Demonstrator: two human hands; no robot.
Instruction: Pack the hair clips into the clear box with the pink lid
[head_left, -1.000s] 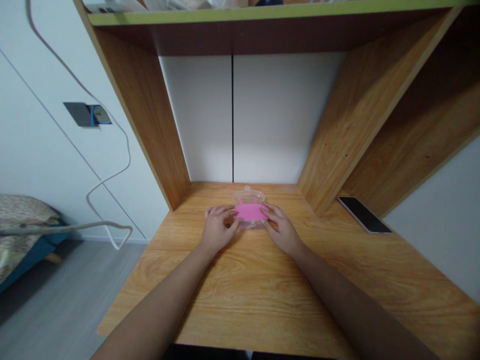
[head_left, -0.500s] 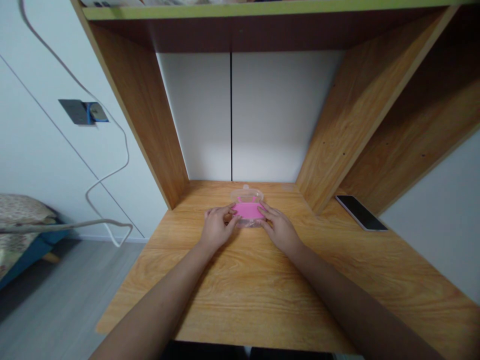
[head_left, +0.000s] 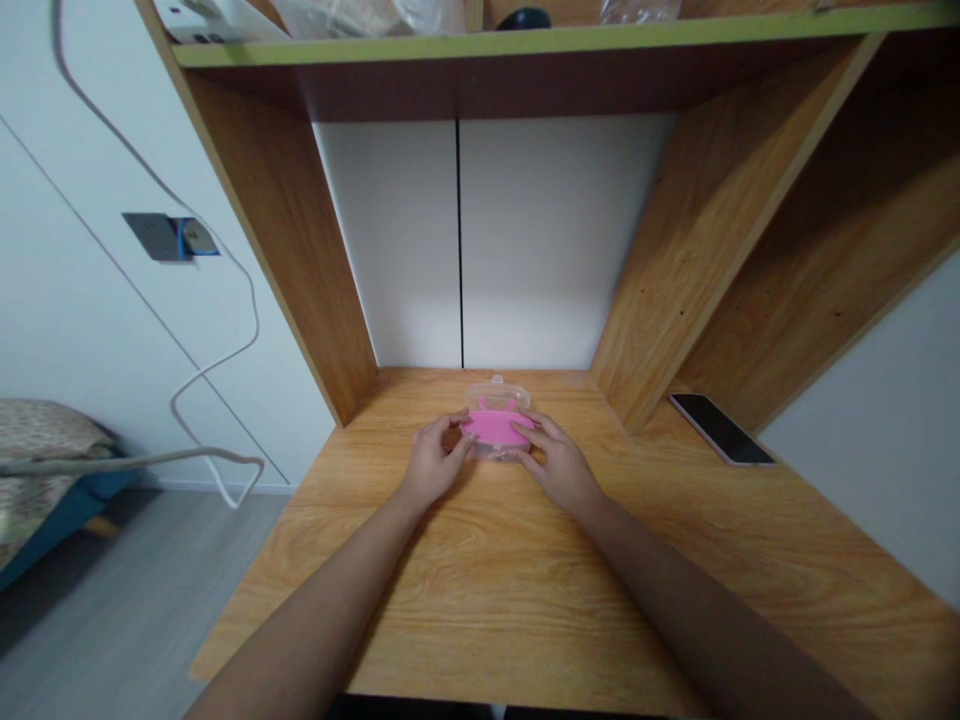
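Note:
A pink oval piece [head_left: 496, 427] lies over the lower half of a small clear plastic box on the wooden desk. The box's transparent lid [head_left: 497, 392] stands open behind it, with a tab at its back edge. My left hand [head_left: 436, 455] grips the left end of the pink piece between thumb and fingers. At the right end, my right hand [head_left: 553, 455] has its fingers on the pink piece and its thumb lower, by the clear rim. What is inside the box is too small to tell.
A dark-screened phone [head_left: 721, 430] lies on the desk [head_left: 480, 600] at the right. Wooden side panels [head_left: 277, 230] flank the desk, and a green-edged shelf [head_left: 525, 44] holding bags crosses above. A white cable [head_left: 251, 300] hangs at the left.
The camera view has tilted slightly up, showing more of the shelf. Both hands remain at the pink piece; the right fingers have shifted slightly over its right end.

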